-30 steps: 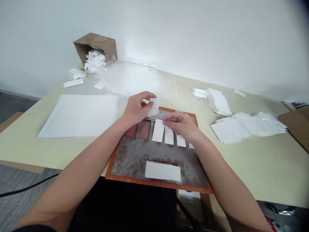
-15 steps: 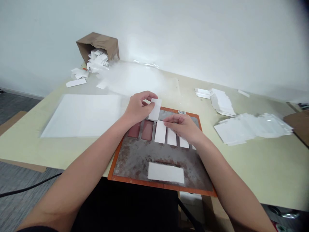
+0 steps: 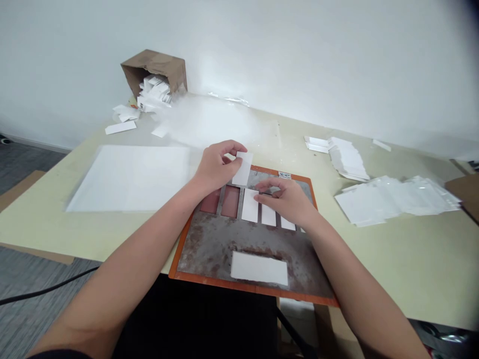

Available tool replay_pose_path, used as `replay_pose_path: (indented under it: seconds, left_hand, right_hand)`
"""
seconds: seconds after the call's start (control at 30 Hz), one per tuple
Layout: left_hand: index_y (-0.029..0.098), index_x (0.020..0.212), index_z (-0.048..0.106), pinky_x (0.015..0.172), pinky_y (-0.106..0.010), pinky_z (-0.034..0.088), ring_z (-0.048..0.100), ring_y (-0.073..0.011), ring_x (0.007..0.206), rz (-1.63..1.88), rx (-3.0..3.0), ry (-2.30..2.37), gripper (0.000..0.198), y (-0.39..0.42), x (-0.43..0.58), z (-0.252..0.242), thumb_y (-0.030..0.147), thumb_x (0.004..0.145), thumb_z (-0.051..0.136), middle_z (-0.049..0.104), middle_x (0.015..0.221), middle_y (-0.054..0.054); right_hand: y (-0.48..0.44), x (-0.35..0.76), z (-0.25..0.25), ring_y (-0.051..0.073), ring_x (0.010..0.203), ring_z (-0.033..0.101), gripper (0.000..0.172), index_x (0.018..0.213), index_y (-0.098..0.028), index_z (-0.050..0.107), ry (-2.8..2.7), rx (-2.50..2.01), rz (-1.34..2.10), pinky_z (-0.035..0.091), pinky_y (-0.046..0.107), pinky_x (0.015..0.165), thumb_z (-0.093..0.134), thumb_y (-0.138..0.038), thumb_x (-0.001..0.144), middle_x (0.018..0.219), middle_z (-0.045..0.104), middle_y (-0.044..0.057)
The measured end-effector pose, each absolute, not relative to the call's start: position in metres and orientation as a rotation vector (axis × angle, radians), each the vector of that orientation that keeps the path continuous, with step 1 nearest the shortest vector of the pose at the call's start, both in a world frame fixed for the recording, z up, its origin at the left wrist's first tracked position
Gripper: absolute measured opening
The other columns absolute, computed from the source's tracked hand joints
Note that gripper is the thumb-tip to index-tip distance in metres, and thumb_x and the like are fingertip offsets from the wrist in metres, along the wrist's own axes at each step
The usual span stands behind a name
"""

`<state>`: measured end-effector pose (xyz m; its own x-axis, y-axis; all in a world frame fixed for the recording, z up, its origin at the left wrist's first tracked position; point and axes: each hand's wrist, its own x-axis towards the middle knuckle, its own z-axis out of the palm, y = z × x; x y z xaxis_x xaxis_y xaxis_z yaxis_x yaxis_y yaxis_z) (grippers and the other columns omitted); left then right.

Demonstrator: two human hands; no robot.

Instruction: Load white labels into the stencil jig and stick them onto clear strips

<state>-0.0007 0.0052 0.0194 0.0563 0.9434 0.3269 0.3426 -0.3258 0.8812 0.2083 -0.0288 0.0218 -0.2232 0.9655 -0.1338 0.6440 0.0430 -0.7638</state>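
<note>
A small white card [image 3: 243, 172] is pinched between the thumb and fingers of my left hand [image 3: 217, 167], above the far edge of a grey plate with an orange border [image 3: 209, 244]. My right hand [image 3: 286, 199] has its thumb and fingers apart over the plate, the thumb tip at the edge of another white card [image 3: 250, 209] lying in a slot. More white cards [image 3: 268, 215] fill slots to the right, partly under my right hand. Two slots on the left show a reddish-brown bottom [image 3: 229, 202]. A wider white strip [image 3: 259, 268] lies near the plate's front edge.
A large white sheet [image 3: 127, 179] lies on the table [image 3: 374, 269] at left. Behind it, a torn brown cardboard box [image 3: 164, 62] spills white pieces [image 3: 155, 94]. White cards [image 3: 348, 157] and clear-wrapped white stacks [image 3: 400, 199] lie at right. The wall closes off the back.
My right thumb and fingers have parted from the card, which now lies in its slot. My left hand still holds its card in nearly the same place. The view has shifted slightly.
</note>
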Motion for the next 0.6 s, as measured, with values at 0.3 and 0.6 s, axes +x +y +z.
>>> replay_pose_path:
  seconds: [0.3,0.6]
  left_hand:
    - [0.018,0.092,0.072,0.062,-0.025,0.051,0.052,-0.0072,0.059,1.261,1.728,1.296,0.019,0.0043,-0.0006,0.0205,0.014,0.078,0.059,0.066,0.091,-0.002]
    - [0.019,0.094,0.072,0.060,-0.025,0.050,0.052,-0.0067,0.057,1.250,1.722,1.292,0.020,0.0044,-0.0012,0.0193,0.014,0.079,0.059,0.066,0.093,-0.002]
  right_hand:
    - [-0.0316,0.2076,0.0187,0.010,0.058,0.049,0.023,0.091,-0.024,0.074,-2.038,-1.526,0.989,0.038,0.028,0.052,0.074,-0.041,0.075,0.095,0.070,0.003]
    - [-0.0332,0.2103,0.0181,0.010,0.057,0.049,0.026,0.097,-0.025,0.074,-2.055,-1.523,0.996,0.038,0.028,0.051,0.074,-0.041,0.076,0.097,0.071,0.003]
